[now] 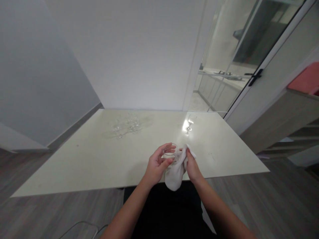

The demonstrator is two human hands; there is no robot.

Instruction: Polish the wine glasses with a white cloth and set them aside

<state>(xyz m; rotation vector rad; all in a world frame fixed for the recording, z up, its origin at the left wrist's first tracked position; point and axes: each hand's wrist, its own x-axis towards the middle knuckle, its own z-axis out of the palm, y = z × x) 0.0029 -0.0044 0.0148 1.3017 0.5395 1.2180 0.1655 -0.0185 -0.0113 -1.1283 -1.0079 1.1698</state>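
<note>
My left hand [157,165] grips a small clear glass [170,154] above the near edge of the pale table [99,166], fingers curled round its rim and side. My right hand [191,167] holds a white cloth [175,172] pressed against the glass's right side; the cloth hangs down below both hands. Part of the glass is hidden behind the cloth and fingers.
Several clear glasses [126,126] stand grouped at the table's far left. A single stemmed glass [190,121] stands at the far middle-right. A glass door with a black handle [256,77] is at the right, beside a wooden shelf unit [286,116].
</note>
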